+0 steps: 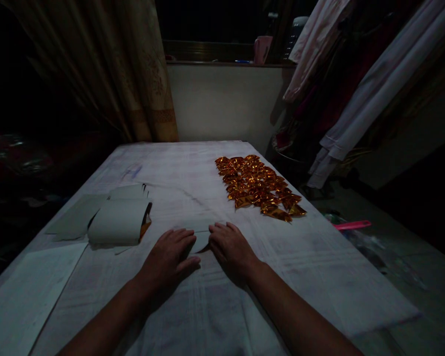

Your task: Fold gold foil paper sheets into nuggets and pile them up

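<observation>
My left hand and my right hand rest on the table with a small pale sheet of paper between them. Each hand's fingers are curled over one side of the sheet and press on it. Its front edge curves up from the cloth, and a straight fold or edge crosses it near the fingertips. My left thumb lies apart from the other fingers; my right thumb is mostly hidden. Left of my hands lies a stack of pale paper sheets, the top one curled, with shiny gold showing at its right edge.
Shiny gold-orange folded foil pieces lie in rows at the table's right. A large white sheet covers the near left. The tablecloth is pale plaid. Behind are a curtain, a pink mug and hanging clothes.
</observation>
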`<control>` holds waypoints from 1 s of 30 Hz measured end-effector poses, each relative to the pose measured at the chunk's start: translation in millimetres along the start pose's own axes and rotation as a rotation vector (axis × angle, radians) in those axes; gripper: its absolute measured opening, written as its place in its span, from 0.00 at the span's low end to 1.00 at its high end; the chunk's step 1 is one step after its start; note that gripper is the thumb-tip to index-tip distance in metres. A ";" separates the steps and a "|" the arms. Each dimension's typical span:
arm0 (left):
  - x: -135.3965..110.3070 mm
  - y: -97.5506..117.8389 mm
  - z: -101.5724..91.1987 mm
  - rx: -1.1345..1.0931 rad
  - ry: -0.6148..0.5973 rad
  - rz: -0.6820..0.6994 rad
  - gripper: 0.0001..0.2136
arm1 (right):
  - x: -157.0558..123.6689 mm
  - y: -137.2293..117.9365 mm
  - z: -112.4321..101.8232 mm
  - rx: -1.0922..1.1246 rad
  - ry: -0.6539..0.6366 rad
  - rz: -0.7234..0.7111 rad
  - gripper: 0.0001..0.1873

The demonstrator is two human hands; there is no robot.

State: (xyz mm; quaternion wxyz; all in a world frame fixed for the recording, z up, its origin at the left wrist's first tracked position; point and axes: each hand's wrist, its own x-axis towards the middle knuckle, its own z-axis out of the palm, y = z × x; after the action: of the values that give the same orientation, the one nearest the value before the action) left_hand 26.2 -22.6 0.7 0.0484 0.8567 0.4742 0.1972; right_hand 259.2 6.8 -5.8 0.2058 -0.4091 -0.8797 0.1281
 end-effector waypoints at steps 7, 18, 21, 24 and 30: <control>6.7 -3.0 -3.7 -0.088 0.069 -0.105 0.09 | 12.4 3.1 -6.7 0.000 -0.033 0.107 0.07; 20.7 -10.6 12.9 -0.005 0.189 -0.277 0.15 | 24.4 11.8 5.0 0.084 0.142 0.248 0.05; 17.4 -6.8 14.6 0.056 0.228 -0.161 0.17 | 26.1 11.9 6.1 0.064 0.164 0.242 0.06; 12.8 4.9 14.8 0.161 0.223 -0.003 0.14 | 26.4 11.1 6.4 0.047 0.172 0.231 0.06; 5.4 23.0 22.4 0.169 0.103 0.150 0.19 | 25.1 10.9 7.7 0.061 0.181 0.213 0.07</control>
State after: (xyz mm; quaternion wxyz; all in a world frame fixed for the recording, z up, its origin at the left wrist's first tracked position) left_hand 55.7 -28.3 -12.1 -0.0631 0.8794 0.4258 0.2033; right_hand 248.3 32.7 -10.5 0.2821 -0.5036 -0.8048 0.1384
